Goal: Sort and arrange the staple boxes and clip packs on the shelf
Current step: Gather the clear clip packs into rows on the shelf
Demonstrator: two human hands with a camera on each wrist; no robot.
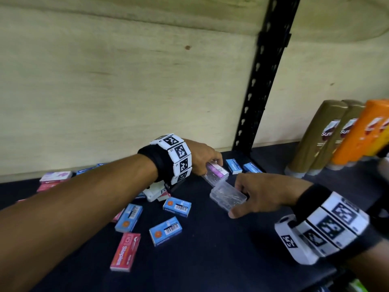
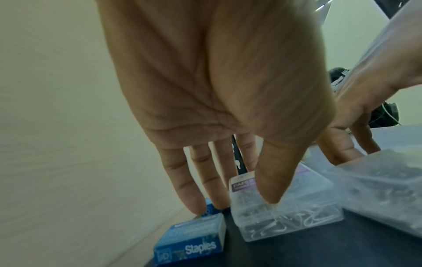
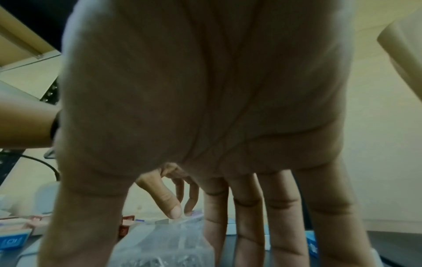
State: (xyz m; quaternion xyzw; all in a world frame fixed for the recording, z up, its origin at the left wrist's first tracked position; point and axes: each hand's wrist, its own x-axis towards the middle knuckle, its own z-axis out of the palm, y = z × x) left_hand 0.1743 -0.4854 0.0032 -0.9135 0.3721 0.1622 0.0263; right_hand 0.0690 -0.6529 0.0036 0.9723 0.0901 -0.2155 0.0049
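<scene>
Both hands reach across the dark shelf [image 1: 210,249], each on a clear plastic clip pack. At the back, the left hand [image 1: 202,158] pinches the labelled clip pack [image 1: 216,174] between thumb and fingers; the left wrist view shows the thumb pressed on its lid beside a purple label, paper clips visible inside. Nearer the front, the right hand [image 1: 263,194] holds the plain clip pack [image 1: 228,197], thumb on the near side and fingers along the far side. The 2 packs lie just beside each other, almost end to end.

Blue staple boxes [image 1: 172,230] lie scattered at the front left of the shelf, with a red staple box [image 1: 125,251] close to the edge. 2 more blue boxes [image 1: 242,166] sit behind the packs, near the black upright post [image 1: 261,81]. Pink and red boxes [image 1: 54,179] gather along the pale wooden back panel [image 1: 126,81] at far left. To the right of the post, gold bottles [image 1: 320,140] and orange bottles [image 1: 357,135] lean in a row.
</scene>
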